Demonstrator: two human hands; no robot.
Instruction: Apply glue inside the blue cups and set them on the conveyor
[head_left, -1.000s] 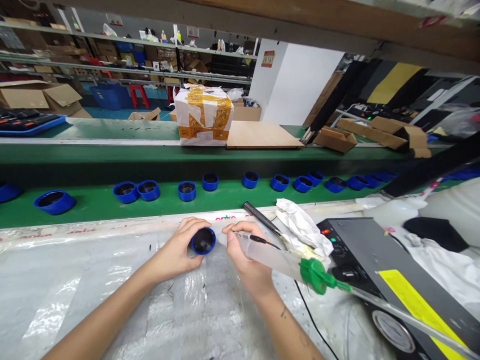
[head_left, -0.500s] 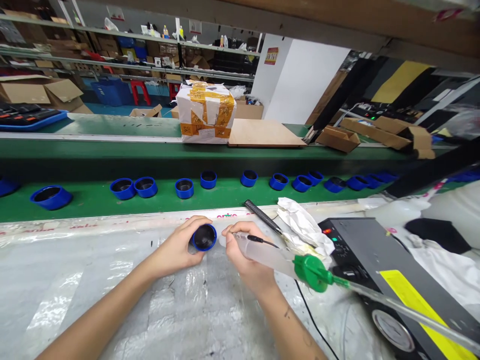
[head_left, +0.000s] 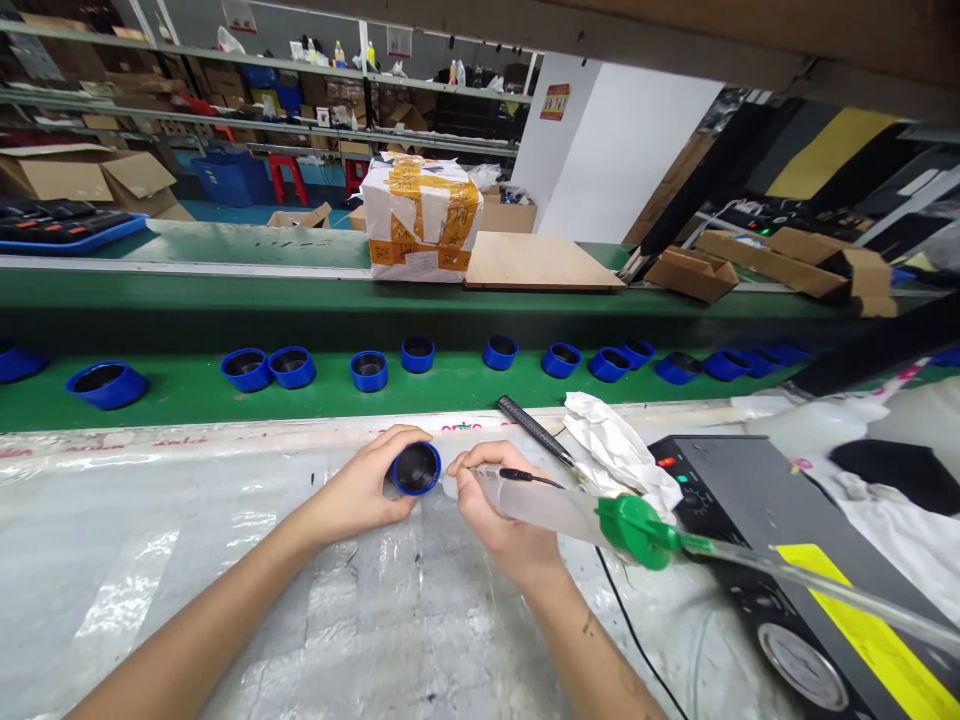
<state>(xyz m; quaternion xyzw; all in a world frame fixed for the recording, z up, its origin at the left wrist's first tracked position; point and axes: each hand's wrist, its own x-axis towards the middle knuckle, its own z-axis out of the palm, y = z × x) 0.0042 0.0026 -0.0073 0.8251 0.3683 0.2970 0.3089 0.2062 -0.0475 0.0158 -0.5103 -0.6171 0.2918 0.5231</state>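
My left hand [head_left: 367,490] is wrapped round a small blue cap with a black inside [head_left: 415,468], its open face tilted towards me just above the plastic-covered table [head_left: 225,600]. My right hand [head_left: 495,515] grips a translucent dispensing syringe [head_left: 547,505] with a green end cap [head_left: 634,530] and a clear hose [head_left: 825,590] trailing right. The syringe tip points at the cap's right edge; whether it touches I cannot tell.
A row of several blue caps [head_left: 367,370] lies on the green conveyor belt [head_left: 187,400] beyond the table. To the right stand a black controller box [head_left: 750,520], crumpled white paper [head_left: 615,450] and a black-handled tool [head_left: 536,430]. A taped parcel [head_left: 420,215] and wooden board [head_left: 536,262] sit farther back.
Both hands hold the same grip on the cap and syringe; they and the whole scene have shifted slightly in the picture as my head moved.
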